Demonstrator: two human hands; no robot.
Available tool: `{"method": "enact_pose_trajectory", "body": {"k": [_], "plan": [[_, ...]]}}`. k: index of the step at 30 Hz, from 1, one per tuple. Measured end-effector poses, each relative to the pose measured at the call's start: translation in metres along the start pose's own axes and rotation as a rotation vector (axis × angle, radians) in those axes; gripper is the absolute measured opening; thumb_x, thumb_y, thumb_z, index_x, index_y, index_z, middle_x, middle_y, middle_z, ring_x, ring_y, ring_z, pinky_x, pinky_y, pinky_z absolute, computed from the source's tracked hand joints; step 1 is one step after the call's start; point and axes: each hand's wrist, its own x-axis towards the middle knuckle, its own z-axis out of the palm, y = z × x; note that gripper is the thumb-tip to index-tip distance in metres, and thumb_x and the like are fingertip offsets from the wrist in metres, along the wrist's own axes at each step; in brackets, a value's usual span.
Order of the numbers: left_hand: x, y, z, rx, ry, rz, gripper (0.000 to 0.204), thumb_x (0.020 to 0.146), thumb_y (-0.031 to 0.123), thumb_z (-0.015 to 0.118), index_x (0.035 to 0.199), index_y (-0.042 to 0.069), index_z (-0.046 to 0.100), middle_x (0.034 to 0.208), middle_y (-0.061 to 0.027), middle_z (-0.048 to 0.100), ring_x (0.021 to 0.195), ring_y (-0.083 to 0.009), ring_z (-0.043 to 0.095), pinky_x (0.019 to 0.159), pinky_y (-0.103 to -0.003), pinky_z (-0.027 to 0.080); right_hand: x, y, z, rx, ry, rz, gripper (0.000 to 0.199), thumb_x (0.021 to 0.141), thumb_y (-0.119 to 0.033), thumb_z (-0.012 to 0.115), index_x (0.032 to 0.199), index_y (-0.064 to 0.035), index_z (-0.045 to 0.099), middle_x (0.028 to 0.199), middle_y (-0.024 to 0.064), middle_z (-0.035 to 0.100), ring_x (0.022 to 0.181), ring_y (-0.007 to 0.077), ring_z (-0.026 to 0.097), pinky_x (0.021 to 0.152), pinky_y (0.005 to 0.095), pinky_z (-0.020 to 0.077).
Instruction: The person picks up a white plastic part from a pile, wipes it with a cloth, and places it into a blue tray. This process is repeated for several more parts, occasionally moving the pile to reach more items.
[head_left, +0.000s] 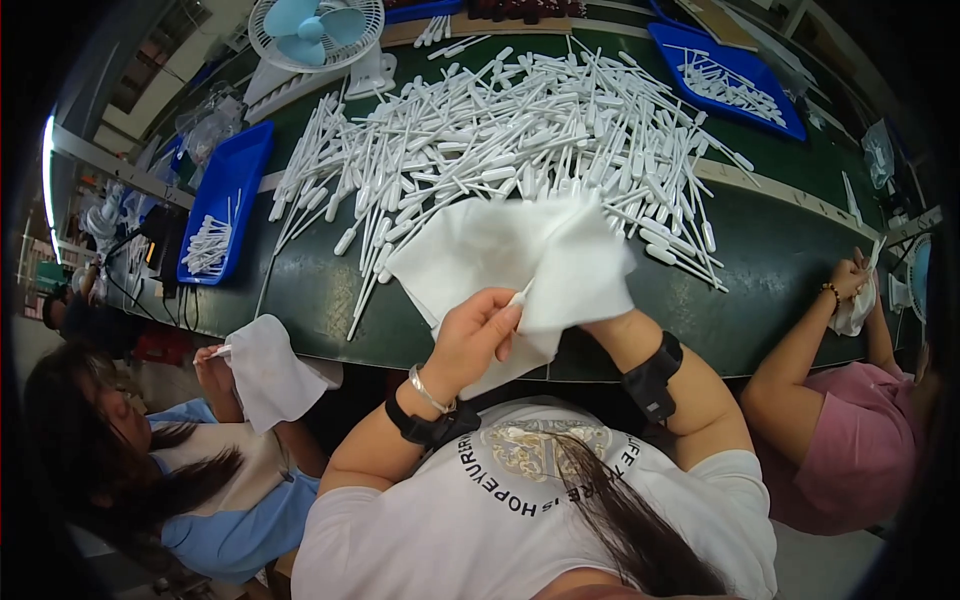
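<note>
Nearest, the left hand (478,330) curls half closed over the lower edge of a white cloth (520,265), its fingertips pinching the end of a thin white plastic pipette (519,297) against the fabric. Just beside it, the right hand is hidden under that cloth, so whether it grips cannot be told. Beyond the cloth, a heap of white pipettes (510,120) covers the green table (780,260), with a blue tray (245,175) left of the heap and a small fan (318,30) behind it.
</note>
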Motion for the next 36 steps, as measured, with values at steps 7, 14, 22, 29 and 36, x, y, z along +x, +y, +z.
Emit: {"method": "enact_pose_trajectory", "body": {"k": [7, 14, 22, 29, 36], "plan": [[0.008, -0.017, -0.013, -0.789, -0.293, -0.392, 0.023, 0.09, 0.025, 0.039, 0.086, 0.005, 0.05, 0.053, 0.0009, 0.044, 0.038, -0.0062, 0.031, 0.041, -0.019, 0.03, -0.005, 0.014, -0.001, -0.607, -0.304, 0.123, 0.044, 0.081, -0.012, 0.052, 0.121, -0.0005, 0.037, 0.109, 0.011, 0.05, 0.095, 0.0179, 0.051, 0.081, 0.0299, 0.0444], [0.015, -0.013, -0.012, -1.007, -0.431, -0.409, 0.027, 0.092, 0.026, 0.033, 0.089, 0.005, 0.05, 0.049, 0.0042, 0.034, 0.037, -0.0038, 0.024, 0.037, -0.018, 0.023, -0.001, 0.024, -0.009, -0.069, -0.108, 0.248, 0.046, 0.079, -0.009, 0.054, 0.121, 0.0004, 0.038, 0.111, 0.0121, 0.049, 0.095, 0.0193, 0.052, 0.081, 0.0303, 0.0446], [0.018, -0.009, -0.022, -0.976, -0.535, -0.498, 0.029, 0.092, 0.03, 0.033, 0.085, 0.007, 0.049, 0.048, 0.0053, 0.029, 0.037, -0.0062, 0.022, 0.039, -0.021, 0.027, 0.002, 0.014, -0.029, -0.319, 0.048, -0.029, 0.04, 0.078, -0.011, 0.058, 0.113, -0.0008, 0.044, 0.106, 0.0098, 0.052, 0.092, 0.0169, 0.053, 0.079, 0.0304, 0.0452], [0.009, -0.008, -0.027, -0.728, -0.385, -0.465, 0.025, 0.091, 0.028, 0.037, 0.084, 0.008, 0.049, 0.049, 0.0044, 0.034, 0.04, -0.0074, 0.03, 0.041, -0.023, 0.03, 0.002, 0.017, -0.035, -0.64, 0.234, -0.248, 0.033, 0.082, -0.015, 0.053, 0.111, -0.0013, 0.044, 0.1, 0.0083, 0.053, 0.088, 0.0173, 0.054, 0.076, 0.031, 0.0467], [-0.002, -0.007, -0.034, -0.543, -0.377, -0.361, 0.02, 0.088, 0.026, 0.044, 0.09, 0.007, 0.051, 0.059, 0.0023, 0.044, 0.049, -0.0074, 0.04, 0.045, -0.024, 0.034, 0.001, 0.009, -0.032, -1.035, 0.103, -0.505, 0.033, 0.08, -0.017, 0.056, 0.108, -0.0018, 0.046, 0.099, 0.0079, 0.053, 0.087, 0.0171, 0.054, 0.076, 0.0301, 0.0464]]}}
